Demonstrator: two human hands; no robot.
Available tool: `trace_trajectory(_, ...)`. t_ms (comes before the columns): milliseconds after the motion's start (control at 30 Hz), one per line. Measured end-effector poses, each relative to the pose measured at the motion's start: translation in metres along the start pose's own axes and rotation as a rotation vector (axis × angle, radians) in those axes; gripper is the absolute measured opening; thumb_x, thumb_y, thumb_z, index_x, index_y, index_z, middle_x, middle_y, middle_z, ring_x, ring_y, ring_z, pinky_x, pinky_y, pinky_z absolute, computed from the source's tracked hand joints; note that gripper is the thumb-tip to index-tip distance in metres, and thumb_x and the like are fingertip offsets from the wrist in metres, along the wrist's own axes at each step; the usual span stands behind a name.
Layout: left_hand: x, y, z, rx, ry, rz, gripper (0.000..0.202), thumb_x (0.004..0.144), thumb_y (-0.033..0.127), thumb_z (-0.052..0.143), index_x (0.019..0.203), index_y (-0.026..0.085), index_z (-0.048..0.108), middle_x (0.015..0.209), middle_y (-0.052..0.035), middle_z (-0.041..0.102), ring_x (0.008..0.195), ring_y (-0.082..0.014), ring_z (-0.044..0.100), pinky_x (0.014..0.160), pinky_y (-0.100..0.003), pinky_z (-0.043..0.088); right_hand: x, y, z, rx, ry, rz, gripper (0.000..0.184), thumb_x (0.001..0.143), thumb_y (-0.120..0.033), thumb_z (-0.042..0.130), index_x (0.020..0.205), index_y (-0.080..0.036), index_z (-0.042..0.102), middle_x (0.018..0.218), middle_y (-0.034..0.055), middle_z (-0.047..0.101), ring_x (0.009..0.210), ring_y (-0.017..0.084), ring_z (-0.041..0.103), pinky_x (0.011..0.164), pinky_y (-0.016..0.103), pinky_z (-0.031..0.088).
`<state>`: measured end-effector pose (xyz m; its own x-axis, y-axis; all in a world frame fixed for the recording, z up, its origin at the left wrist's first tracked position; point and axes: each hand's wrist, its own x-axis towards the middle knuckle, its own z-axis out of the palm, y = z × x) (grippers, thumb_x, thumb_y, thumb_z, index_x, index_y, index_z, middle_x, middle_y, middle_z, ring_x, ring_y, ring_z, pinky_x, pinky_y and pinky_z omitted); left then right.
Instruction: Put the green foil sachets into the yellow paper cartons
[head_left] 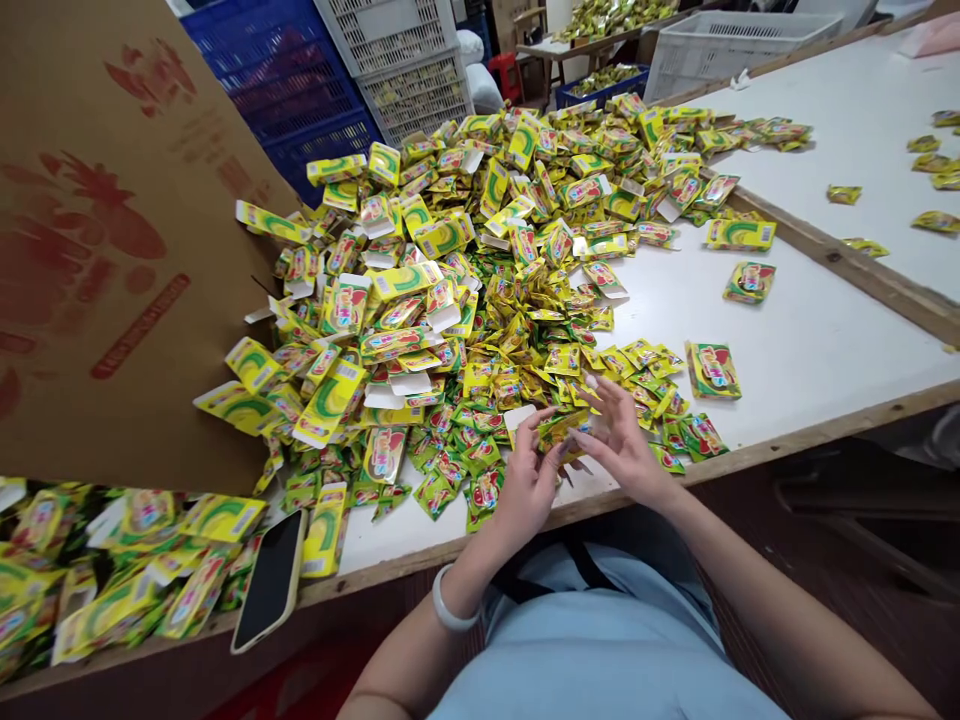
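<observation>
At the table's front edge my left hand (527, 492) grips a small yellow candy box (564, 428) between thumb and fingers. A white flap (517, 420) stands out at its left end. My right hand (628, 447) is at the box's right side, thumb close against it and the other fingers apart. Small yellow sachets (566, 360) lie just beyond my hands, and green sachets (442, 480) lie to the left. A closed candy box (712, 370) rests flat to the right of my right hand.
A heap of yellow boxes (405, 280) covers the table's left and back. A large carton (97, 240) stands left, with a phone (270, 580) near its base. Wooden strips (847, 265) divide the white tabletop (810, 340). Blue crates (277, 70) and white crates (405, 60) are stacked behind.
</observation>
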<state>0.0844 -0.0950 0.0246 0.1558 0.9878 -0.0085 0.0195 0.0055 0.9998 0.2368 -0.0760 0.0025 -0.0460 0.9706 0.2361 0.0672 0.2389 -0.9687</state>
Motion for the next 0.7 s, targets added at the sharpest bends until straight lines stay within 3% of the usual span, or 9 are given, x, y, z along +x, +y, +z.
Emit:
trace_trajectory(67, -0.002, 0.003, -0.003, 0.013, -0.060, 0.035, 0.042, 0.096, 0.045, 0.056, 0.129, 0.022, 0.047, 0.108, -0.0097, 0.066, 0.077, -0.0170, 0.068, 0.070, -0.030, 0.056, 0.003, 0.000, -0.008, 0.030, -0.159, -0.017, 0.046, 0.092, -0.055, 0.056, 0.129, -0.028, 0.056, 0.131, 0.0118, 0.060, 0.120, 0.026, 0.059, 0.087, 0.040, 0.058)
trace_trajectory(133, -0.002, 0.007, -0.003, 0.005, -0.102, 0.031, 0.042, 0.096, 0.048, 0.055, 0.125, 0.021, 0.044, 0.107, -0.0103, 0.066, 0.071, -0.0152, 0.068, 0.064, -0.028, 0.053, 0.004, -0.001, -0.012, 0.049, -0.265, -0.020, 0.041, 0.095, -0.053, 0.053, 0.124, -0.026, 0.063, 0.125, 0.0110, 0.064, 0.112, 0.027, 0.063, 0.086, 0.042, 0.058)
trace_trajectory(267, -0.003, 0.010, 0.001, 0.024, -0.113, 0.002, 0.043, 0.099, 0.051, 0.047, 0.127, 0.021, 0.036, 0.101, -0.0096, 0.067, 0.071, -0.0163, 0.069, 0.059, -0.027, 0.050, 0.000, -0.008, -0.007, 0.092, -0.232, 0.013, 0.036, 0.098, -0.048, 0.050, 0.117, -0.024, 0.069, 0.112, 0.0098, 0.069, 0.086, 0.021, 0.069, 0.070, 0.035, 0.061)
trace_trajectory(367, -0.005, 0.005, -0.001, 0.101, -0.076, 0.121, 0.036, 0.101, 0.044, 0.045, 0.128, 0.022, 0.038, 0.116, -0.0121, 0.063, 0.097, -0.0198, 0.067, 0.080, -0.032, 0.053, -0.003, -0.015, -0.004, 0.077, -0.190, -0.048, 0.034, 0.097, -0.045, 0.055, 0.120, -0.025, 0.067, 0.109, 0.0082, 0.072, 0.084, 0.020, 0.070, 0.071, 0.033, 0.061)
trace_trajectory(467, -0.007, 0.002, -0.006, 0.064, -0.049, 0.188, 0.033, 0.097, 0.044, 0.053, 0.122, 0.023, 0.047, 0.126, -0.0122, 0.060, 0.118, -0.0229, 0.059, 0.100, -0.037, 0.047, -0.005, -0.018, -0.010, -0.081, -0.098, -0.327, 0.026, 0.097, -0.035, 0.056, 0.120, -0.027, 0.067, 0.111, 0.0081, 0.074, 0.105, 0.024, 0.070, 0.090, 0.041, 0.060)
trace_trajectory(567, -0.008, 0.011, -0.006, -0.198, -0.060, 0.052, 0.057, 0.088, 0.064, 0.057, 0.128, 0.024, 0.051, 0.140, -0.0131, 0.056, 0.131, -0.0271, 0.051, 0.103, -0.037, 0.046, -0.008, -0.009, -0.020, -0.326, -0.022, -0.602, 0.027, 0.098, -0.022, 0.051, 0.116, -0.029, 0.070, 0.112, 0.0084, 0.074, 0.116, 0.027, 0.066, 0.097, 0.050, 0.057)
trace_trajectory(633, -0.009, 0.023, -0.003, -0.371, -0.057, -0.120, 0.075, 0.080, 0.077, 0.055, 0.133, 0.024, 0.053, 0.144, -0.0128, 0.054, 0.133, -0.0294, 0.050, 0.101, -0.037, 0.049, -0.011, 0.001, -0.026, -0.490, -0.067, -0.668, 0.028, 0.096, -0.019, 0.054, 0.111, -0.033, 0.073, 0.107, 0.0061, 0.075, 0.116, 0.027, 0.065, 0.099, 0.052, 0.056)
trace_trajectory(700, -0.010, 0.032, 0.002, -0.462, -0.056, -0.304, 0.073, 0.078, 0.075, 0.061, 0.130, 0.024, 0.059, 0.139, -0.0119, 0.059, 0.127, -0.0297, 0.055, 0.096, -0.036, 0.051, -0.014, 0.012, -0.029, -0.615, -0.150, -0.679, 0.029, 0.093, -0.017, 0.059, 0.105, -0.039, 0.075, 0.101, 0.0026, 0.075, 0.109, 0.025, 0.067, 0.101, 0.050, 0.056)
